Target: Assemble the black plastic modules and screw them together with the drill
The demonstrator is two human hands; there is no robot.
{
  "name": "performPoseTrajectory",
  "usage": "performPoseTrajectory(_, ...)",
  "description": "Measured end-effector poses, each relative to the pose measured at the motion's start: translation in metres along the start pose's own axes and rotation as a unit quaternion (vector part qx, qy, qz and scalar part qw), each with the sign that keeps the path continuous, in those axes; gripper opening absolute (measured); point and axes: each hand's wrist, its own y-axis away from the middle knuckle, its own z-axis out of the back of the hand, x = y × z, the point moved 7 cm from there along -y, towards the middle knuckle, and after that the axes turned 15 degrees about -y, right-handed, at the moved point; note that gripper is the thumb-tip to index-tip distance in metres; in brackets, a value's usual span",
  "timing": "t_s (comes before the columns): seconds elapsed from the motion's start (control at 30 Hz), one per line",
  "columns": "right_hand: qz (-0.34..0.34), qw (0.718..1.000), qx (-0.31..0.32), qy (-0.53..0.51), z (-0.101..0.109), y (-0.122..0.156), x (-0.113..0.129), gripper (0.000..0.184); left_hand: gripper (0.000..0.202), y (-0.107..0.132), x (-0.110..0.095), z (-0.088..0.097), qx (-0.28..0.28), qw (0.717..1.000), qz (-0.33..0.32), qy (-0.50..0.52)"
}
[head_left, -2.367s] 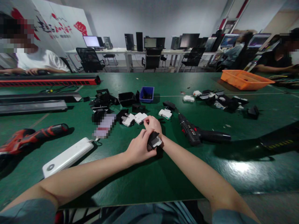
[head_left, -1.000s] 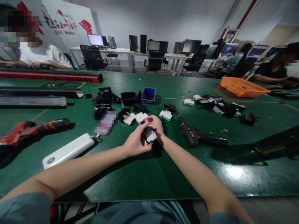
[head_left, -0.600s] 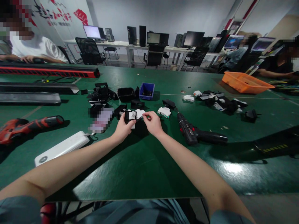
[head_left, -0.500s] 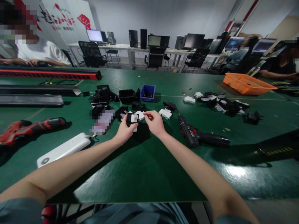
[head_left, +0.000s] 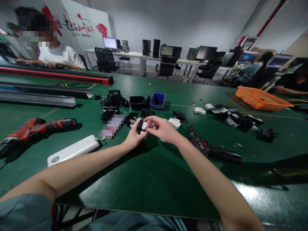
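Observation:
My left hand [head_left: 133, 137] is closed around a small black plastic part with a white piece on its face [head_left: 142, 126], held just above the table. The fingers of my right hand [head_left: 162, 129] curl in a pinch against the part's right side; whatever lies between these fingertips is hidden. Behind the hands sit an open black bin [head_left: 137, 102] and a blue bin [head_left: 158, 100] with small dark bits in it. White parts [head_left: 175, 123] lie just right of my right hand, with a black cordless screwdriver [head_left: 202, 142] beyond them.
An orange-red power tool [head_left: 31, 133], a white power bank [head_left: 73, 150] and a blurred-out phone-like object [head_left: 112, 126] lie at left. Black and white parts [head_left: 234, 115] are heaped at right near an orange tray [head_left: 263, 98]. Long metal rails [head_left: 36, 98] lie far left. Other people sit around.
My right hand has moved in from just right of the part and now touches it. The part has turned slightly in my left hand. The whole view has shifted.

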Motion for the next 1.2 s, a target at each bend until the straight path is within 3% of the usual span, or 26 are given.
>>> performPoseTrajectory(0.17,-0.010,0.998,0.024,0.058,-0.005,0.000,0.001,0.038,0.072,-0.003,0.009,0.000,-0.014,0.999,-0.028,-0.035)
performPoseTrajectory(0.57,-0.028,0.994,-0.034,0.097,-0.009,-0.001,-0.004,0.030,0.069,-0.001,0.009,0.000,-0.017,0.999,-0.018,-0.031)
performPoseTrajectory(0.87,-0.069,0.995,-0.055,0.041,-0.007,-0.002,-0.021,0.023,0.069,-0.001,0.009,-0.003,0.001,1.000,-0.022,-0.019)
performPoseTrajectory(1.2,-0.107,0.993,-0.046,0.013,-0.006,0.001,-0.031,0.033,0.069,0.002,0.002,-0.002,0.014,0.997,-0.052,-0.052)
